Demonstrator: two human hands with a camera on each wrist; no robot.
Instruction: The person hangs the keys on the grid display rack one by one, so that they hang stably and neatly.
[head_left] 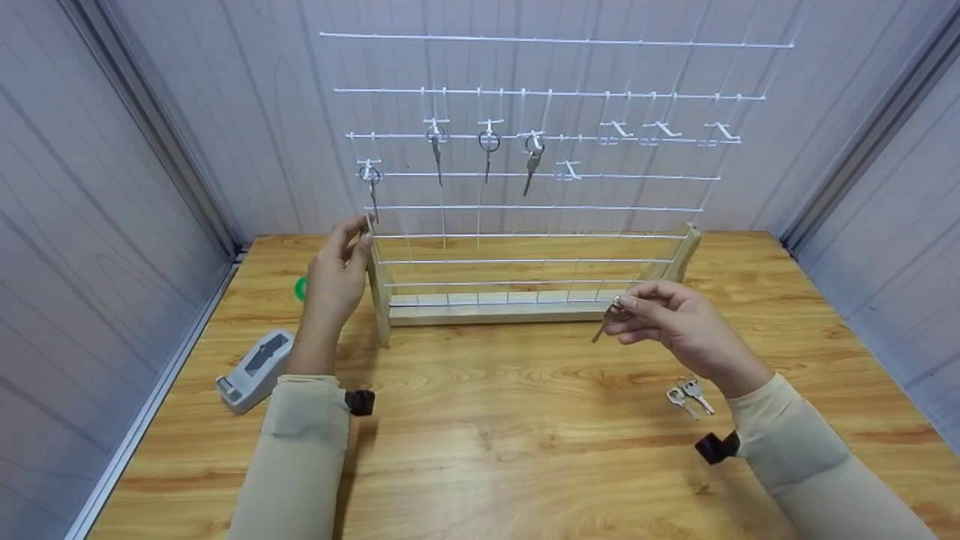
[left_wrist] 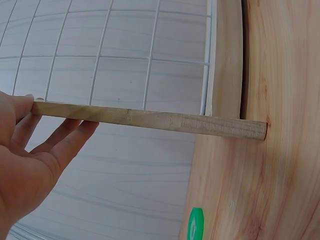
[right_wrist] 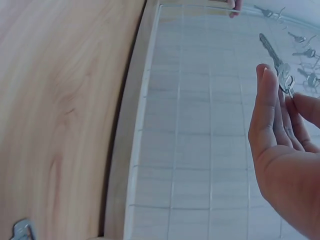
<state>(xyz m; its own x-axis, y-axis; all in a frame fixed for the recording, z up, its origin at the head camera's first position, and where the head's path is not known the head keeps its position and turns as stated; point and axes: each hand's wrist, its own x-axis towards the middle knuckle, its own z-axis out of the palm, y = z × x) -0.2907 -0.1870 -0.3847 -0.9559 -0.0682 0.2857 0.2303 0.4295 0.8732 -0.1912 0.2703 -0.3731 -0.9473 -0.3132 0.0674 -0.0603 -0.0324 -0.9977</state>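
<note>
A white wire grid rack (head_left: 540, 261) stands in a wooden frame on the table. My left hand (head_left: 337, 270) grips the upper end of its left wooden post (left_wrist: 150, 118), thumb on one side and fingers on the other. In front of the rack's right side, my right hand (head_left: 675, 322) pinches a key ring with a metal key (right_wrist: 272, 52) hanging out from it. Several keys hang by rings on the grid's hooks, among them a key (head_left: 531, 169) near the middle and a key (head_left: 374, 199) at the far left.
Two loose keys (head_left: 690, 396) lie on the table near my right wrist. Bare hooks (head_left: 660, 129) stick out at the grid's upper right. A grey tape dispenser (head_left: 255, 371) sits left of my left forearm, with a green ring-shaped roll (left_wrist: 196, 224) behind it.
</note>
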